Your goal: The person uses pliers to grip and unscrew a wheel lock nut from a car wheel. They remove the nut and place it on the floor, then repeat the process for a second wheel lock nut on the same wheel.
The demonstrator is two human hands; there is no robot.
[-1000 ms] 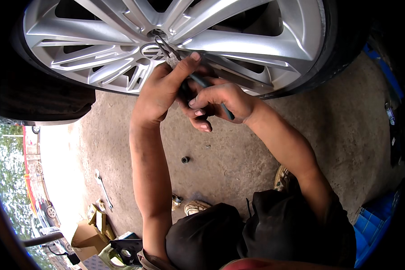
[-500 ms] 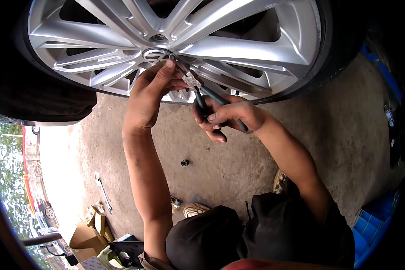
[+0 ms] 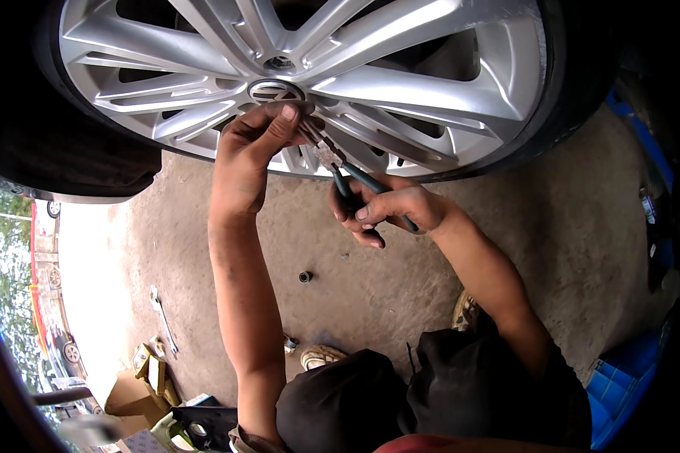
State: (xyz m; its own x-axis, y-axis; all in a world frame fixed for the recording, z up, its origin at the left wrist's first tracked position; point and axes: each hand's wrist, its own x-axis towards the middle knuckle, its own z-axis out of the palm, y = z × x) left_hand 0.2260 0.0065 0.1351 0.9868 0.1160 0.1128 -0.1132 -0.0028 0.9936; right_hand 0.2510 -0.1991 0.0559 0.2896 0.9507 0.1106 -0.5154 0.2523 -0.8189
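Both handles (image 3: pixel 366 178) suit holding the stiff-looking pliers (image 3: pixel 329 156): our right hand (image 3: pixel 397 204) wraps them; what our left hand (image 3: pixel 255 147) pinches, we cannot tell.

Pliers (image 3: pixel 329 155) sit in the right hand (image 3: pixel 404 205), before the wheel (image 3: pixel 400 87).

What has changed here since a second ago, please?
The right hand has drawn the needle-nose pliers from a bolt recess in the alloy wheel toward the person. The left hand has shifted from their pivot to their nose. The right hand's hold and the floor wrench are unchanged.
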